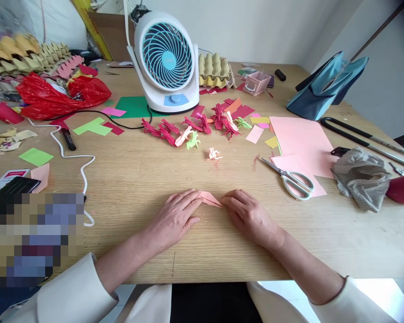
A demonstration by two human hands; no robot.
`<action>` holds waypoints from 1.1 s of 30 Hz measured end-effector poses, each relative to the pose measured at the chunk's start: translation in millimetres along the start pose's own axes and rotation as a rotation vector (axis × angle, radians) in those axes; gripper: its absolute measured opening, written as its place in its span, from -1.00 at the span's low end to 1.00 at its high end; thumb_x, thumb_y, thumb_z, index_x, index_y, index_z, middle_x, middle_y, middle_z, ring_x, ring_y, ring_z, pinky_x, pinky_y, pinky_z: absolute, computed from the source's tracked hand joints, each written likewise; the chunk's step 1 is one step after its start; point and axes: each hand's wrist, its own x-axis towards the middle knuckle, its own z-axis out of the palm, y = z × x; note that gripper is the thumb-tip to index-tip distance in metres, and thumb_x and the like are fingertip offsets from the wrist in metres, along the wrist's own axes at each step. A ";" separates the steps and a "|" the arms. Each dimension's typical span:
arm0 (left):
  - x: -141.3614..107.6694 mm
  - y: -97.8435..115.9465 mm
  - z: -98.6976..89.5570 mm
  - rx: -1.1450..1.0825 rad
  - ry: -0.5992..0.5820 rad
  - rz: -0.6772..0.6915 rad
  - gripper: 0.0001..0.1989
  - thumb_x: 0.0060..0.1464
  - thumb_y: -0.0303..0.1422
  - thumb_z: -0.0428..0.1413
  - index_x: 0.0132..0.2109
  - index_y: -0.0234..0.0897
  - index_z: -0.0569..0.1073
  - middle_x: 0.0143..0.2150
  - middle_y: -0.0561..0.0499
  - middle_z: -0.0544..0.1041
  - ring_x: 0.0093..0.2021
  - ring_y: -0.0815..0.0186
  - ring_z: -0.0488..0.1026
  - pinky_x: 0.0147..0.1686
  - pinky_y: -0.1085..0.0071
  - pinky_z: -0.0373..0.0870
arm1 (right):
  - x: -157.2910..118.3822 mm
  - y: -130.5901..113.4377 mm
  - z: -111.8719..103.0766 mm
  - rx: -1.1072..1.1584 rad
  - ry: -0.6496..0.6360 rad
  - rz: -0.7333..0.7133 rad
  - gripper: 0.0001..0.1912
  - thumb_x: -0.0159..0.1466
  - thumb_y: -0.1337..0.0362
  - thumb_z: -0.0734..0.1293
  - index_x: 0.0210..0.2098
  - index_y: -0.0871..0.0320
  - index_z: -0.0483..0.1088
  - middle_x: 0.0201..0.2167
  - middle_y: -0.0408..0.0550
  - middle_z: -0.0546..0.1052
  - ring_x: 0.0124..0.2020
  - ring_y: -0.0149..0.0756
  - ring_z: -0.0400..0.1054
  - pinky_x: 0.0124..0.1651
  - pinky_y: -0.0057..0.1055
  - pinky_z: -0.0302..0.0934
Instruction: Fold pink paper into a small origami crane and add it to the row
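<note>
— Folded pink paper [209, 198]: where found?

— On the worktop [215, 255], towards the near edge, between left hand [177, 215] and right hand [248, 216]. Narrow in outline, tapering to a point at the right.

— Condition of left hand?

— Laid palm down, fingers nearly straight and close together, tips over the left end of the paper. Thumb spread away from the fingers.

— And right hand?

— Bent at the fingers, tips gathered at the pointed end. Cannot tell whether pinching or merely touching.

— Directly beyond?

— Noted: one small pale pink folded piece [214, 154], well apart from both hands. Farther back, recorded a loose row of folded red pieces [204, 124], with a folded green piece [193, 141] at the near side.

— To the right?

— Logged: scissors [284, 173] with white handles, lying partly across a smaller pink sheet [294, 162], tips directed away and leftward. Just beyond, a large pink sheet [301, 139], near a crumpled grey bag [362, 177].

— At the rear?

— Standing upright: white fan [169, 61] with blue grille, base overlapping a green sheet [129, 107]. To the left, a red plastic bag [40, 96]; to the right, an egg carton [215, 67].
</note>
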 end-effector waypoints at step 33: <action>61.6 19.6 15.2 -0.407 0.124 -0.260 -0.88 0.11 -0.53 0.11 -0.33 -0.24 0.34 -0.32 0.07 0.47 -0.25 0.29 0.40 -0.25 0.37 0.28 | 12.1 -5.4 5.1 0.059 0.172 0.174 -0.75 0.22 0.35 0.41 -0.12 0.11 0.37 -0.12 0.05 0.39 -0.09 -0.15 0.31 -0.05 -0.21 0.27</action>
